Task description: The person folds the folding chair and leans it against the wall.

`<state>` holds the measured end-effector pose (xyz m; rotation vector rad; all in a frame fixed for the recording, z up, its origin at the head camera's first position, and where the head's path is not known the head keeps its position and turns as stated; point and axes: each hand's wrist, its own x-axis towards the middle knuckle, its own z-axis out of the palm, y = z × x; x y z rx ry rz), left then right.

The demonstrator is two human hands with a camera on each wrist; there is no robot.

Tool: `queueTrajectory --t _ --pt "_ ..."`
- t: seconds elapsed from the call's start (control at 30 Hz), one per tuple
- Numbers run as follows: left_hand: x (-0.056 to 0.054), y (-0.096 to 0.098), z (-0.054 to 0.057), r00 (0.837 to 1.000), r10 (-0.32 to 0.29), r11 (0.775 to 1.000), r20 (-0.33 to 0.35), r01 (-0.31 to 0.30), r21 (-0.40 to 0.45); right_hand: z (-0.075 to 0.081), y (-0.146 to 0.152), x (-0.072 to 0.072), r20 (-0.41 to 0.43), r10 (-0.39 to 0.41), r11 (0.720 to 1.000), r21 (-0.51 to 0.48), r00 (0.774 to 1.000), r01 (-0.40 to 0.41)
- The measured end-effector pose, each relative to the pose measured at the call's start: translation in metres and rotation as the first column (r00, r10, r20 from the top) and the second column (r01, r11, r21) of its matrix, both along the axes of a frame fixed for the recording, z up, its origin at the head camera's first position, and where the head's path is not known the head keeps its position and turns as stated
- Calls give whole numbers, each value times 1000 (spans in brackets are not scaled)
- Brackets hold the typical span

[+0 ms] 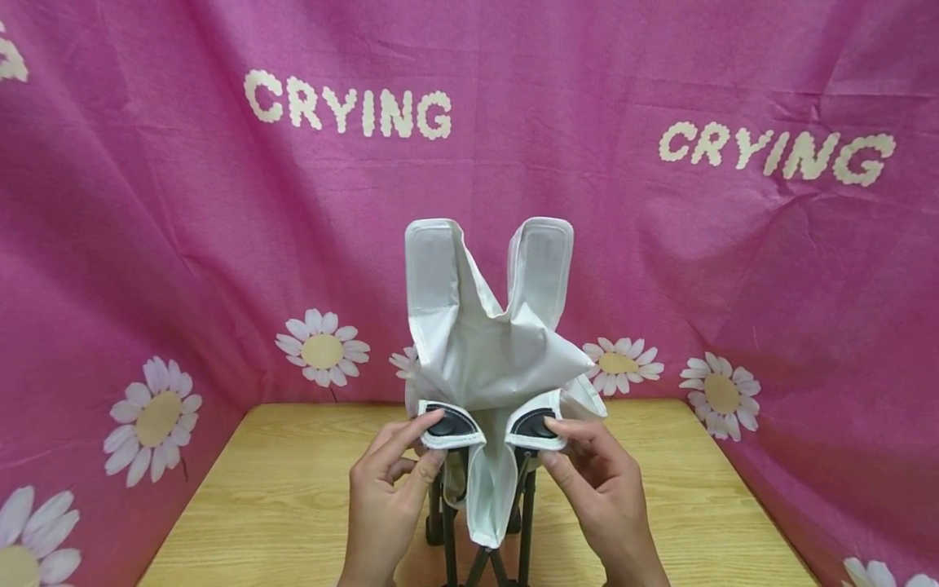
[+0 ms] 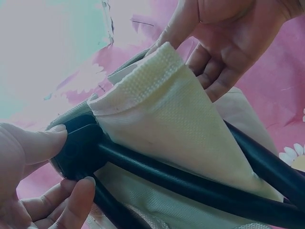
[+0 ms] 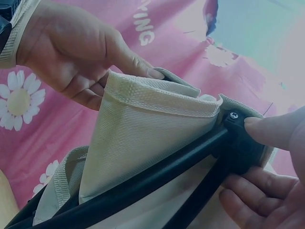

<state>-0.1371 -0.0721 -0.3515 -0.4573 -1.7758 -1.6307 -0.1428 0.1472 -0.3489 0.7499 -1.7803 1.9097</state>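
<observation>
I find left hand (image 1: 385, 499) and right hand (image 1: 610, 501) pinching white, flap-cornered fabric seat (image 1: 499, 359); uneven pulling could skew black tubular frame (image 2: 190, 183).

Cannot follow the left hand (image 1: 389, 481), right hand (image 1: 610, 493) or front black legs (image 1: 450, 538) past the head view's bottom edge. Can see just part of one daisy (image 1: 398, 360) behind the white fabric (image 1: 499, 359) — and part of a cream letter (image 1: 11, 62) at the left edge. Cannot identify the dark object (image 3: 6, 8) cropped at the right wrist view's upper left.
</observation>
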Motion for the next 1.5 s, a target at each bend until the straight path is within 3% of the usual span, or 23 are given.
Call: queueTrajectory --t 0.4,0.7,1.0,1.23,1.5 --pt "0 0 2 1000 7 1000 22 -7 -13 0 -3 0 6 0 1000 0 1000 0" --pt "-1 2 2 1000 17 1000 -22 -18 -24 2 -3 1 9 -11 1000 21 1000 10" --pt "0 5 2 999 28 999 -23 -29 -27 2 -4 -1 -9 3 1000 10 1000 -3" --pt "-1 8 0 999 26 999 -34 -27 -29 2 -6 1 24 -15 1000 24 1000 14" --pt "-1 11 2 996 36 998 -82 -40 -41 3 -7 -1 -50 22 999 32 999 -20"
